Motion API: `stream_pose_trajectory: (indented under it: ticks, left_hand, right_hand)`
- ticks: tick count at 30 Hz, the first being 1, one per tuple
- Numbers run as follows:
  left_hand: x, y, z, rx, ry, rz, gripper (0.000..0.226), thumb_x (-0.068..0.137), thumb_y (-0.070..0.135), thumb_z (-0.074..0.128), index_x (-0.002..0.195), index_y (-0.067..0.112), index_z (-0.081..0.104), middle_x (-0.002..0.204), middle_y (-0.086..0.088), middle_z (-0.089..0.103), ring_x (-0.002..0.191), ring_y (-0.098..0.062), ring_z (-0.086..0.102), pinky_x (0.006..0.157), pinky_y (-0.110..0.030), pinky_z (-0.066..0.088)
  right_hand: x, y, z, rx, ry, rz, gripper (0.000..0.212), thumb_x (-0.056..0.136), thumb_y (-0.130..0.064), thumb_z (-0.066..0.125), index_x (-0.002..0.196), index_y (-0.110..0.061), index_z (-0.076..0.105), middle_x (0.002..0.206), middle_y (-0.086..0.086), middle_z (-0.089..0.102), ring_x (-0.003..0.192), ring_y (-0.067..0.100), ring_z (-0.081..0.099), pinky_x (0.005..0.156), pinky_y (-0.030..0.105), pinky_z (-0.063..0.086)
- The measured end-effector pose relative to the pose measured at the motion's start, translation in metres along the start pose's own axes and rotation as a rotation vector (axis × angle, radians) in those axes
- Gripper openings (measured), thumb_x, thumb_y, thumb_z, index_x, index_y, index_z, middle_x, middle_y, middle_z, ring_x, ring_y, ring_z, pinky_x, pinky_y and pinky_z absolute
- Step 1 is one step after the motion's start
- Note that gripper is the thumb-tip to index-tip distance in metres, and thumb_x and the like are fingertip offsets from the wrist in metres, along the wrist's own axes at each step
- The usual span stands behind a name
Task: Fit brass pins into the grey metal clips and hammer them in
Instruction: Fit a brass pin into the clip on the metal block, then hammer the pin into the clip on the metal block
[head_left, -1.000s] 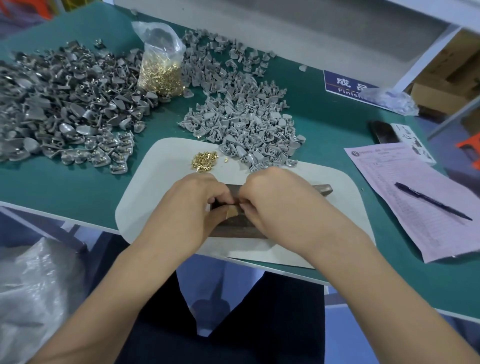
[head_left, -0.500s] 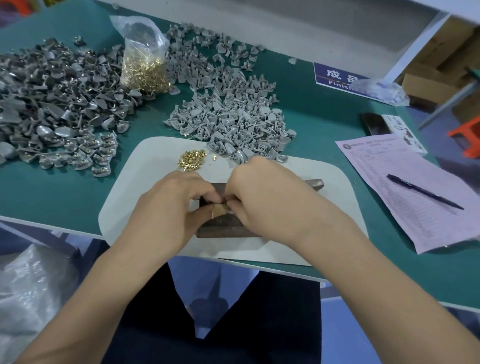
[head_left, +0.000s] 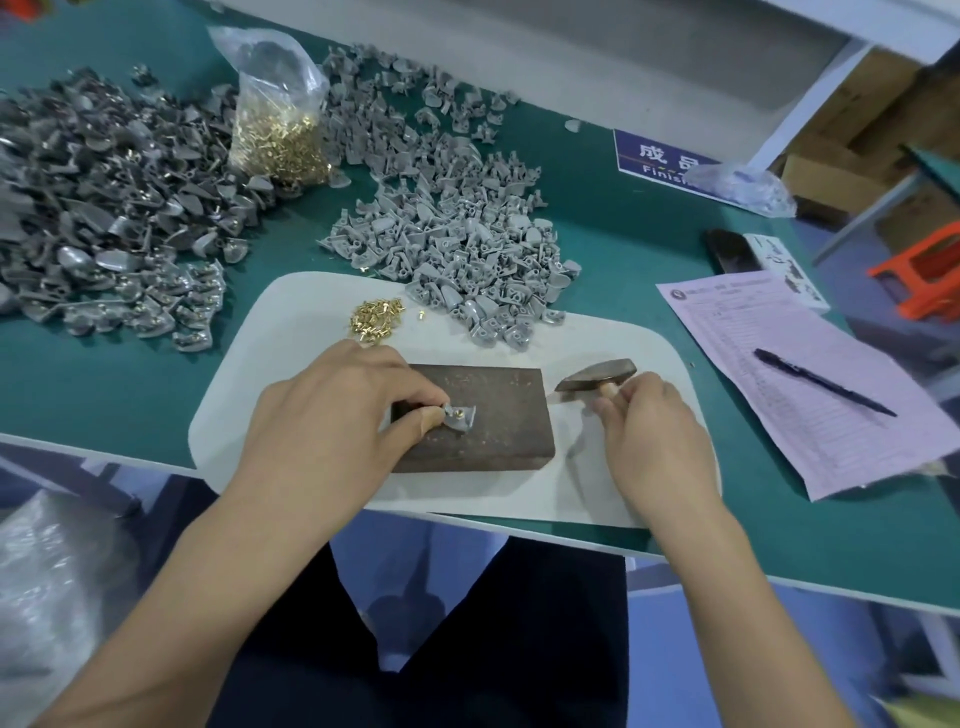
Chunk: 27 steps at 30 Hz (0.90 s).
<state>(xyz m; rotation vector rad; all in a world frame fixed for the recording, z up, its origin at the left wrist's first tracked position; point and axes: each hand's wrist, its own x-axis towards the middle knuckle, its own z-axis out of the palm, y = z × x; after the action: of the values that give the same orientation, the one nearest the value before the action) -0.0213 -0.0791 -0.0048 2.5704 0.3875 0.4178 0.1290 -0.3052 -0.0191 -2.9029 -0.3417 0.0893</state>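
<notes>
A grey metal clip (head_left: 461, 419) with a brass pin in its hole lies on the rusty steel block (head_left: 493, 415). My left hand (head_left: 337, 415) pinches the clip's left end between thumb and forefinger. To the right of the block, my right hand (head_left: 649, 431) grips the wooden handle of a small hammer (head_left: 597, 378), just under its dark head. A little heap of loose brass pins (head_left: 375, 318) lies on the white mat (head_left: 291, 332) behind my left hand. A pile of empty grey clips (head_left: 457, 244) spills onto the mat's far edge.
A darker pile of clips (head_left: 104, 218) covers the table's left. A plastic bag of brass pins (head_left: 278, 119) stands between the piles. At the right lie a pink form (head_left: 800, 374) with a black pen (head_left: 823, 382), a phone (head_left: 732, 249) and a blue sign (head_left: 660, 161).
My hands, which were together over the block fitting a pin, have parted. The right hand has moved right and taken the hammer handle. The left hand now holds the clip flat on the block.
</notes>
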Motion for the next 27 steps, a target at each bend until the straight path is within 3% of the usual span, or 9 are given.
stream_pose_trajectory:
  ticks: [3,5,7,14,19,23,25,27]
  left_hand:
    - [-0.002,0.003,0.002,-0.024,0.020,-0.003,0.005,0.086,0.049,0.066,0.088,0.045,0.069,0.087,0.021,0.061,0.092,-0.003,0.050,0.063,-0.031,0.046]
    - [-0.002,0.005,0.004,-0.023,0.037,0.002,0.003,0.085,0.044,0.068,0.086,0.042,0.070,0.087,0.019,0.061,0.092,-0.004,0.051,0.063,-0.031,0.047]
    - [0.000,0.007,0.004,-0.001,0.046,0.017,0.002,0.084,0.041,0.069,0.084,0.039,0.070,0.086,0.018,0.061,0.092,-0.005,0.050,0.061,-0.029,0.045]
    - [0.001,0.006,0.002,0.125,0.064,0.079,0.006,0.085,0.044,0.073,0.083,0.042,0.068,0.079,0.018,0.057,0.084,-0.004,0.045,0.050,-0.019,0.019]
    - [0.000,0.004,0.005,0.093,0.088,0.092,0.005,0.085,0.040,0.073,0.081,0.040,0.070,0.078,0.016,0.059,0.085,-0.009,0.052,0.051,-0.019,0.026]
    - [0.003,0.002,0.006,0.111,0.100,0.104,0.006,0.085,0.046,0.072,0.082,0.041,0.072,0.077,0.016,0.059,0.085,-0.009,0.052,0.050,-0.018,0.025]
    - [0.004,0.000,0.007,0.114,0.103,0.109,0.008,0.085,0.049,0.070,0.081,0.042,0.071,0.076,0.016,0.058,0.083,-0.008,0.050,0.050,-0.018,0.026]
    - [0.004,-0.001,0.009,0.106,0.108,0.113,0.007,0.085,0.048,0.070,0.081,0.042,0.071,0.075,0.016,0.058,0.083,-0.008,0.050,0.049,-0.021,0.030]
  right_hand:
    - [-0.005,-0.002,-0.013,0.187,0.061,-0.078,0.028,0.108,-0.042,0.036,0.107,-0.020,0.053,0.104,0.003,0.062,0.089,0.029,0.059,0.074,0.044,0.047]
    - [-0.014,-0.007,-0.028,0.404,0.044,-0.173,0.028,0.108,-0.046,0.034,0.098,-0.029,0.054,0.084,-0.010,0.063,0.074,0.012,0.057,0.067,0.037,0.045]
    - [-0.025,-0.017,-0.038,0.510,0.012,-0.296,0.028,0.108,-0.047,0.037,0.095,-0.033,0.057,0.077,-0.012,0.061,0.067,0.010,0.055,0.061,0.027,0.041]
    - [-0.050,-0.049,-0.043,0.233,0.041,-0.520,0.026,0.104,-0.052,0.040,0.109,-0.036,0.060,0.063,-0.013,0.050,0.070,0.023,0.054,0.062,0.038,0.044]
    - [-0.053,-0.053,-0.042,0.343,0.280,-0.517,0.036,0.103,-0.049,0.038,0.113,-0.030,0.067,0.060,-0.018,0.041,0.062,0.014,0.037,0.058,0.032,0.033]
    - [-0.058,-0.056,-0.033,0.277,0.130,-0.503,0.033,0.106,-0.047,0.041,0.113,-0.030,0.068,0.071,-0.009,0.056,0.075,0.031,0.060,0.062,0.038,0.047]
    - [-0.056,-0.050,-0.035,0.224,0.202,-0.482,0.031,0.105,-0.048,0.042,0.112,-0.032,0.067,0.075,-0.006,0.065,0.075,0.027,0.057,0.060,0.036,0.045]
    - [-0.055,-0.049,-0.037,0.311,0.317,-0.446,0.031,0.104,-0.047,0.042,0.113,-0.031,0.067,0.071,-0.012,0.057,0.066,0.018,0.046,0.058,0.032,0.036]
